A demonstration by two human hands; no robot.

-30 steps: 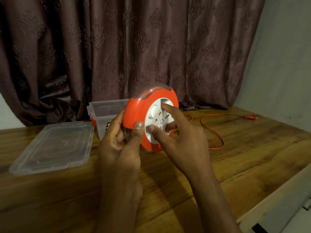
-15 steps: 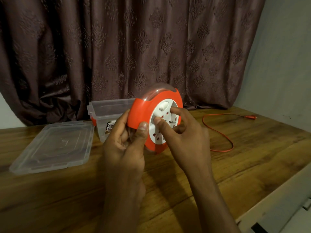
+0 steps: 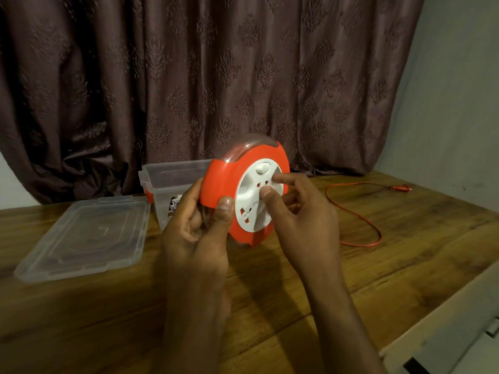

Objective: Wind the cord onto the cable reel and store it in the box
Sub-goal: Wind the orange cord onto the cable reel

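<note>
— Right hand [image 3: 302, 211] has its thumb and first finger bent onto the white disc [image 3: 256, 195] in the middle of the cable reel [image 3: 243, 190], pressing on it. Do you see it the same way?

— Yes. And the left hand [image 3: 199, 228] is clamped on the orange rim, thumb on the front edge, fingers behind. It holds the reel upright, its face turned to the right of the frame, above the worktop [image 3: 405, 252].

— Where is the cord [image 3: 359, 217]?

— It lies to the right of the reel, behind the right hand. It makes a loop on the worktop and runs away to the plug [image 3: 402, 188] at the far right edge. Where it enters the reel is hidden by the right hand.

— So the turning hand is the nearer one to the loose cord.

— I think so. The disc turns around an axis that points right, toward the cord, so I judge the cord must come in from that side.

— And the box [image 3: 172, 182]?

— Open, just behind the left hand, centre left. Its lid [image 3: 89, 236] lies flat beside it, more to the left.
</note>
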